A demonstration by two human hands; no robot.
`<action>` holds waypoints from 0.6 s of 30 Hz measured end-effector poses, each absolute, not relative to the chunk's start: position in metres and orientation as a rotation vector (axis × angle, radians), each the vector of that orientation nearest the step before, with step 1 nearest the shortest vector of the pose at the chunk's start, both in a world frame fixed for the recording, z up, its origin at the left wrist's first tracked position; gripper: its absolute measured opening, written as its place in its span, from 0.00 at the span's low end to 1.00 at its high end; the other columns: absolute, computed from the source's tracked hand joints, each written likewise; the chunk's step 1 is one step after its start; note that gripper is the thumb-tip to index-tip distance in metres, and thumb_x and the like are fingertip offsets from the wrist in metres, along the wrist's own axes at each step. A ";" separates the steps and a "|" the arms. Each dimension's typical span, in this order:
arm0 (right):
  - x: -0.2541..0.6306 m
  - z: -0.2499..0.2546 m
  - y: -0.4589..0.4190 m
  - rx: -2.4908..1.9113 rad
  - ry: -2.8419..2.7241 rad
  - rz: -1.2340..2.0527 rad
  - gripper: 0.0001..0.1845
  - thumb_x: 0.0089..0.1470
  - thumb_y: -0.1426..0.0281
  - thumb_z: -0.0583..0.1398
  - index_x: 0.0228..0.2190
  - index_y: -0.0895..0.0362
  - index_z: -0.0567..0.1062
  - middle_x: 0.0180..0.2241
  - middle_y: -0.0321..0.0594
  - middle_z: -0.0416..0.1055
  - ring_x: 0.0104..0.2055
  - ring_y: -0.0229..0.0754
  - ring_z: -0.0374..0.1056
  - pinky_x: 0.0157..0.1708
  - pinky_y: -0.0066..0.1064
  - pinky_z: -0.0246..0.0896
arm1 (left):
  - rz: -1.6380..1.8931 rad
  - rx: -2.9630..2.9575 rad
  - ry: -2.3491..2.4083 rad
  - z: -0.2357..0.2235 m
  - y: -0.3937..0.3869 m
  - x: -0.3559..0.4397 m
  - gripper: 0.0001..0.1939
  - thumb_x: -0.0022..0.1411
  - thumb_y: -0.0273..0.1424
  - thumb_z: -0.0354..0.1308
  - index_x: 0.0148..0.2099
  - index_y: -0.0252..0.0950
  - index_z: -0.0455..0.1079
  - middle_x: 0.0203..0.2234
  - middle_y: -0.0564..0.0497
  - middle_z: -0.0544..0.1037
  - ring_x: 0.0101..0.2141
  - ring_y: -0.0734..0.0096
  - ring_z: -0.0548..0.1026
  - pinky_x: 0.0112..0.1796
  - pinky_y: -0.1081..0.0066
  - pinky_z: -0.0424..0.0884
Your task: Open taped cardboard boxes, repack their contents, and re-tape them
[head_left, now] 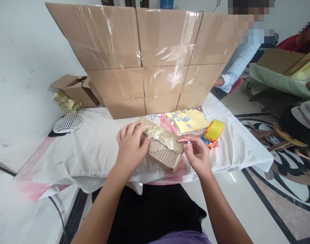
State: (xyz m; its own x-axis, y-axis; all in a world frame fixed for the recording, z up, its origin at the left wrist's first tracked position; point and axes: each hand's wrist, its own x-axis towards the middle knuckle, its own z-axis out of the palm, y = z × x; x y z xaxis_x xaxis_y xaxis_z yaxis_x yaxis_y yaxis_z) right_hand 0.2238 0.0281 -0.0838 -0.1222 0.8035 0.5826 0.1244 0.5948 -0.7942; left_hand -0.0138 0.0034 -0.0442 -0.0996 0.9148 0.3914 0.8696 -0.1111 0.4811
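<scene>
A small cardboard box lies slanted on the cloth-covered table, its near part showing torn, ribbed corrugation. Shiny, wrinkled packing tape covers its upper part. My left hand grips the box's left end, thumb on the near side and fingers over the far edge. At the right corner, my right hand pinches the box's taped edge between thumb and fingers. Whether a loose tape end is in that pinch is hidden. Just beyond my right hand stands an orange and blue tape dispenser with a yellow roll.
Tall stacked cardboard boxes, wrapped in clear tape, form a wall at the back. Yellow sheets with small stickers lie before them. At left are a white perforated cover and an open carton. A person's sleeve shows behind.
</scene>
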 end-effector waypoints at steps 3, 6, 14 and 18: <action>0.222 -0.081 0.025 -0.748 -1.627 0.696 0.11 0.63 0.74 0.61 0.45 0.49 0.77 0.41 0.40 0.79 0.50 0.46 0.73 0.54 0.44 0.67 | 0.704 2.225 1.936 -0.026 0.013 -0.025 0.16 0.69 0.38 0.56 0.57 0.46 0.72 0.59 0.48 0.72 0.62 0.48 0.61 0.63 0.41 0.50; 0.221 -0.081 0.022 -0.742 -1.623 0.712 0.13 0.63 0.75 0.60 0.45 0.48 0.78 0.42 0.40 0.79 0.51 0.46 0.73 0.56 0.46 0.67 | 0.553 2.434 1.736 -0.017 0.023 -0.032 0.17 0.70 0.37 0.57 0.59 0.48 0.70 0.61 0.51 0.71 0.63 0.51 0.60 0.63 0.44 0.50; 0.222 -0.077 0.045 -0.813 -1.635 0.795 0.06 0.64 0.70 0.61 0.39 0.50 0.80 0.38 0.40 0.80 0.51 0.45 0.73 0.53 0.40 0.68 | 0.237 2.758 1.687 -0.015 0.040 -0.012 0.15 0.72 0.36 0.53 0.53 0.38 0.75 0.46 0.44 0.79 0.48 0.52 0.75 0.47 0.57 0.68; 0.228 -0.060 0.051 -0.882 -1.759 0.690 0.08 0.65 0.68 0.60 0.42 0.51 0.80 0.45 0.42 0.79 0.57 0.48 0.69 0.59 0.46 0.63 | 0.246 2.760 1.755 -0.005 0.041 -0.002 0.15 0.72 0.28 0.47 0.42 0.37 0.77 0.37 0.44 0.80 0.41 0.54 0.77 0.38 0.60 0.65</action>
